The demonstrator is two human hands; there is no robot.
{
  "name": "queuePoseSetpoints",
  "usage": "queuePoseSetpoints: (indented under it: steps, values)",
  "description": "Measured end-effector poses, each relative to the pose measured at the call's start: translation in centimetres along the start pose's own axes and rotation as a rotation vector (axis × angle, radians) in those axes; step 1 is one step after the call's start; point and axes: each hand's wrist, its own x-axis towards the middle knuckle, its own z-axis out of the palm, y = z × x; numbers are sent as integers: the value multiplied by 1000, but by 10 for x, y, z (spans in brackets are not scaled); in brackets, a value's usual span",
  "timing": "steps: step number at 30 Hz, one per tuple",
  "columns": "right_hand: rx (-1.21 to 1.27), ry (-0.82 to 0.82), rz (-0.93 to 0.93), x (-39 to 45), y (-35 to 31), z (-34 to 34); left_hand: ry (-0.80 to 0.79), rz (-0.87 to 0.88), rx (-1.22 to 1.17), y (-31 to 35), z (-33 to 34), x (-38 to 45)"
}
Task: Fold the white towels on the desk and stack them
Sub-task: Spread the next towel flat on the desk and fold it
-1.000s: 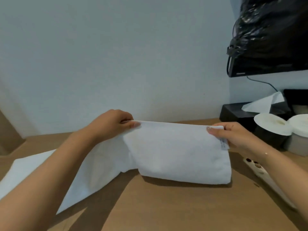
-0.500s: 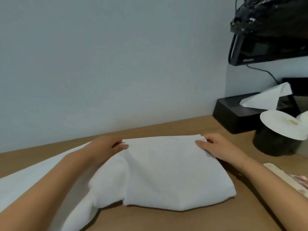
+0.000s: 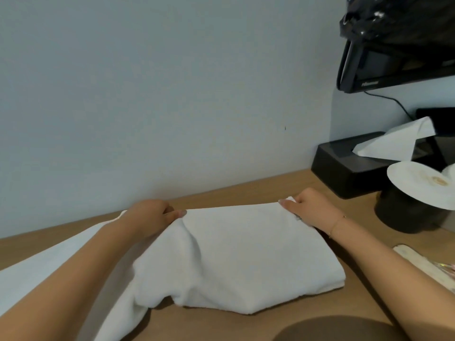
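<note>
Fingers point(image 3: 181, 213) of left hand point(image 3: 147, 217) and right hand point(image 3: 312, 210) pinch folded white towel's point(image 3: 234, 254) far corners; long axis left-right, bulk nearer than fingers, on worktop point(image 3: 221, 323).

The white towel point(image 3: 234, 257) is running out past the left and bottom edges. Both hands' fingers are tucking out of sight behind its far edge. The black screen point(image 3: 394, 57) and the cup lid point(image 3: 423, 183) are being cropped at the right edge.

White towel point(image 3: 236, 257), tan desk point(image 3: 216, 326).
</note>
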Motion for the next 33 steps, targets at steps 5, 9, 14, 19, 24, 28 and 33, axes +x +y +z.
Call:
queuePoseSetpoints:
  steps: [5, 9, 14, 19, 24, 28, 33]
  values:
    - [-206, 7, 31, 7, -1, -4, 21, -52, -74, 3, -2, -5]
    - [-327, 90, 12, -3, -3, -7, 108, -64, -155, 14, -6, -27]
    - [-461, 275, -135, -35, -28, -11, 390, 3, -223, 10, -25, -89]
    - [-533, 390, -511, -86, -77, 1, 519, -20, -236, -27, -28, -177]
    - [-366, 66, -925, -151, -141, 52, 564, -154, -350, -79, -12, -265]
    - [-374, -135, -1142, -193, -188, 102, 620, -251, -355, -118, 4, -329]
    - [-352, -287, -1285, -223, -243, 155, 672, -372, -299, -161, 21, -401]
